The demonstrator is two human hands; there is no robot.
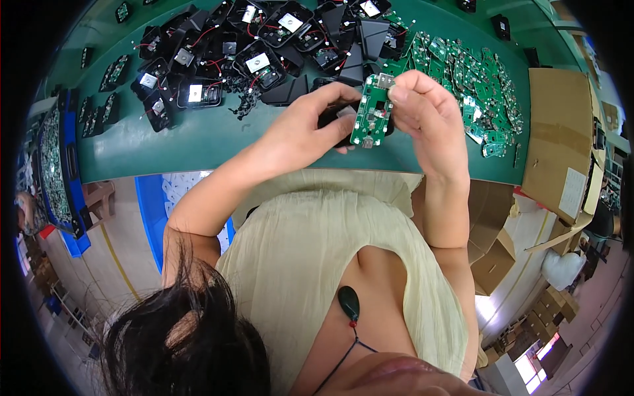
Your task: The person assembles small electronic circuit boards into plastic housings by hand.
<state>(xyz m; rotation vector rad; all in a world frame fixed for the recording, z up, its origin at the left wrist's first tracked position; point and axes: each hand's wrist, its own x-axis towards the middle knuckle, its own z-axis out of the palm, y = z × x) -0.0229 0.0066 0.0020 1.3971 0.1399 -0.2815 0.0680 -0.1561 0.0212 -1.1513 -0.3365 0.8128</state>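
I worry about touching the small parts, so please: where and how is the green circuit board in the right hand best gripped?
The green circuit board is probably best pinched by its upper-end edges, from the right: small parts dot its flat face, and that end leans toward the right hand. The left hand crowds the left side.

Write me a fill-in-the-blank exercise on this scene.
The circuit board in the right grip is coloured ____.
The casing in the left grip is coloured ____.
The heap of loose boards lies toward the table's ____ side.
The box beside the table is made of ____.

Missing: green; black; right; cardboard
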